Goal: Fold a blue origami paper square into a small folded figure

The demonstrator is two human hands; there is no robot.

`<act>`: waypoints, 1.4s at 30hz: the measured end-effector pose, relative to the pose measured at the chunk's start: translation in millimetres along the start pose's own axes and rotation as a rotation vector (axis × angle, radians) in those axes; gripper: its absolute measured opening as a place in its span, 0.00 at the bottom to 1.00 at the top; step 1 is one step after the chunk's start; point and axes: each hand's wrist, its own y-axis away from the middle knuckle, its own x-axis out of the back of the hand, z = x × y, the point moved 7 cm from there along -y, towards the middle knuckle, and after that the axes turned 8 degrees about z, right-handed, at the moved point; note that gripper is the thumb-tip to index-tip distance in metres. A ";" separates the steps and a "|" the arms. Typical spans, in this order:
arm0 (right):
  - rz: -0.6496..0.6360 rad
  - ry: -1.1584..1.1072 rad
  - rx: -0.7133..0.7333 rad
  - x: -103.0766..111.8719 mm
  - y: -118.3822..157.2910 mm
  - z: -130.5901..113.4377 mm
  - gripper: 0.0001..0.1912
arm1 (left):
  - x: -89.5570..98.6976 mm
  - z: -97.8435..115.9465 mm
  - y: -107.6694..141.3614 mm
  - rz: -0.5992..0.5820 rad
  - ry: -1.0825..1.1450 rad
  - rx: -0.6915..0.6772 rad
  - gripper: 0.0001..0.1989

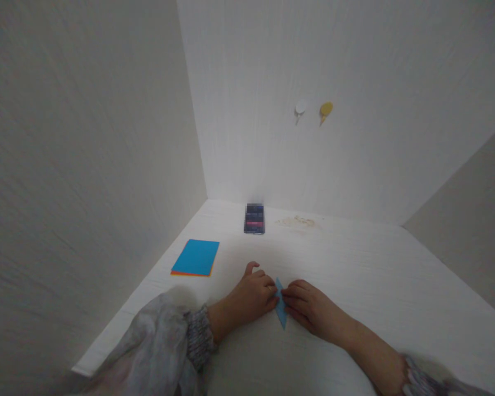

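Note:
A small folded piece of light blue paper (281, 313), narrow and pointed at both ends, is between my two hands near the table's front. My left hand (258, 292) pinches its left edge, with the index finger raised and bent away from the others. From the other side, my right hand (307, 305) holds the right edge with its fingers close together. The fingertips cover the middle of the paper.
A stack of square paper (196, 257), blue on top with orange below, lies at the left. A dark phone (254, 219) is near the back wall, beside a brownish mark (299, 221). White and yellow hooks (325, 110) are on the wall.

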 end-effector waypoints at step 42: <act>-0.005 0.020 0.006 1.0 0.3 0.2 0.09 | -3.2 14.9 1.6 0.159 -0.144 0.047 0.06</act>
